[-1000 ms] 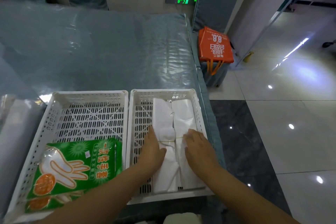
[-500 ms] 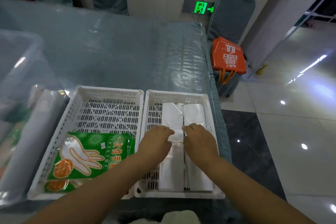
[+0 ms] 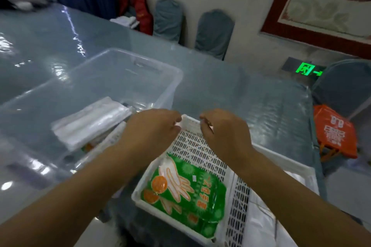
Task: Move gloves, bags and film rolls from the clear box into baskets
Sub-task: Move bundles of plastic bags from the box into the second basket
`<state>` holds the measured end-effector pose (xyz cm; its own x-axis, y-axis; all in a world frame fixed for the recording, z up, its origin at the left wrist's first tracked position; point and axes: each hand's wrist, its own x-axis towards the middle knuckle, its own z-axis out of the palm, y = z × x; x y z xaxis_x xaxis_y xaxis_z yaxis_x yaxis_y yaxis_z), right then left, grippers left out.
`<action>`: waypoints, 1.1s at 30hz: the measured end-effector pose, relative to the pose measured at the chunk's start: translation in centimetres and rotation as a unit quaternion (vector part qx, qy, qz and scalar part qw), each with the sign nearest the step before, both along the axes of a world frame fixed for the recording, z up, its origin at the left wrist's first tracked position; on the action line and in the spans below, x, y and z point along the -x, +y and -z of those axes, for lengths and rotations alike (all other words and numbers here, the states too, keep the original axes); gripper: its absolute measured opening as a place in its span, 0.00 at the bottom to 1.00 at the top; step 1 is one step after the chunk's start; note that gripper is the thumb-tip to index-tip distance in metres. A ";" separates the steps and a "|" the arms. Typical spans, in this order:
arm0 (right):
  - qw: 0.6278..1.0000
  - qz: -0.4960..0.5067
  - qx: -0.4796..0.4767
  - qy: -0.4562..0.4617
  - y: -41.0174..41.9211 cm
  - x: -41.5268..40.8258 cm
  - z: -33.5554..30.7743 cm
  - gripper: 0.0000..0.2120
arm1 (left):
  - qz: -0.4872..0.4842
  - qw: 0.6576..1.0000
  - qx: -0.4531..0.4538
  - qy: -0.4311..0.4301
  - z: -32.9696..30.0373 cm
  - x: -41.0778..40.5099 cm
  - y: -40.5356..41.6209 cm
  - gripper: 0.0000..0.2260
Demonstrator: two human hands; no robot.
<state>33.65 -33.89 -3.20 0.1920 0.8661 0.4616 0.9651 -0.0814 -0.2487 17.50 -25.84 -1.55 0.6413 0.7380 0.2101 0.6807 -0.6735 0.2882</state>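
Observation:
The clear box [image 3: 128, 60] stands at the left and holds a stack of clear plastic bags [image 3: 90, 122] with other packs half hidden under it. A white basket [image 3: 190, 126] at the centre holds a green glove pack [image 3: 186, 192]. To its right a second white basket [image 3: 239, 204] holds white bags [image 3: 263, 228]. My left hand [image 3: 150, 128] hovers between the box's near wall and the first basket, fingers loosely curled, holding nothing. My right hand [image 3: 222, 130] hangs over that basket's far end, fingers curled and empty.
The table [image 3: 230, 86] carries a glossy plastic cover. An orange bag [image 3: 333, 132] sits on a covered chair at the right. More covered chairs [image 3: 212, 32] and a red jacket [image 3: 136, 8] stand by the far wall.
Both hands have left the white bags in the right basket and moved left over the glove basket toward the clear box. My head has turned left, so the box is in full view.

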 end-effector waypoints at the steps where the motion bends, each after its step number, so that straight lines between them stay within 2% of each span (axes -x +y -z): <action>1: 1.000 -0.014 -0.009 -0.006 1.4 1.5 -0.6 0.06 | -0.016 1.000 -0.005 0.001 -0.4 1.9 1.3 0.11; 7: 0.996 -0.084 0.011 -0.005 11.0 10.6 -2.9 0.07 | -0.122 0.992 -0.008 0.012 -0.7 14.1 11.8 0.09; 9: 0.994 -0.095 0.047 -0.006 14.8 13.2 -2.6 0.08 | -0.144 0.989 0.003 0.022 -0.3 17.5 15.3 0.10; 13: 0.976 -0.099 0.196 0.003 22.8 16.9 -0.1 0.10 | -0.149 0.988 0.024 0.036 0.6 22.1 20.8 0.10; 16: 0.933 -0.132 0.334 -0.027 27.3 18.8 2.9 0.13 | -0.101 0.993 0.015 0.065 1.1 23.9 23.5 0.12; 19: 0.894 -0.168 0.412 -0.044 30.0 20.1 5.6 0.17 | -0.042 0.994 0.009 0.096 1.5 25.0 25.2 0.13; 23: 0.865 -0.252 0.416 -0.128 32.0 21.5 8.5 0.25 | 0.009 0.997 -0.001 0.082 2.6 26.1 26.7 0.12; 29: 0.860 -0.289 0.378 -0.187 33.8 21.5 10.5 0.34 | 0.083 0.994 -0.037 0.056 4.3 26.6 27.6 0.10; 33: 0.849 -0.301 0.381 -0.211 33.7 20.7 10.3 0.27 | 0.088 0.993 -0.047 0.058 4.5 26.5 27.6 0.10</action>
<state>12.91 -0.20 -13.55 -0.4337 0.8269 -0.3580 0.8790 0.4757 0.0338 -8.96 1.77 -6.00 0.7829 0.5924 0.1902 0.5746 -0.8056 0.1441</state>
